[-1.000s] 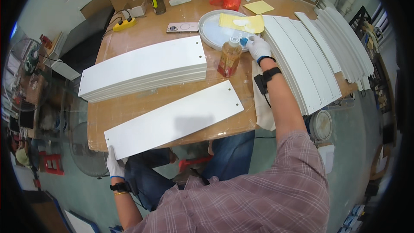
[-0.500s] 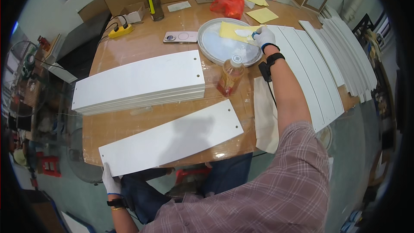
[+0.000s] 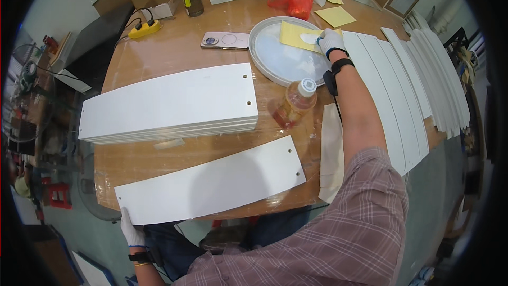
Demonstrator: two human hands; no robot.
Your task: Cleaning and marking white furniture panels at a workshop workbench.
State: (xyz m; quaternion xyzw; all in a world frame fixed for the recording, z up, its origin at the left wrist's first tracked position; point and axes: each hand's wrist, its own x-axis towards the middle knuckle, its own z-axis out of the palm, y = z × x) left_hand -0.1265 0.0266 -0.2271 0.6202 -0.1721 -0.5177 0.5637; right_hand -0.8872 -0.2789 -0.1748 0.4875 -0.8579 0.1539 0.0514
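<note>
Person's right hand [image 3: 332, 41] curled round small blue item [image 3: 319, 39] over round tray [image 3: 267, 59]; left hand [image 3: 132, 229] pinches white board's [image 3: 211, 182] corner, nearer and left of tray; 1 bottle [image 3: 296, 105] beside tray.

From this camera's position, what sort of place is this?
Probably a workshop, judging by the long flat white board with holes near its ends, the stack of similar white boards, and the round whitish shallow tray.

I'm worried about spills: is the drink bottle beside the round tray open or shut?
Shut: the bottle stands upright with a white cap on its neck.
</note>
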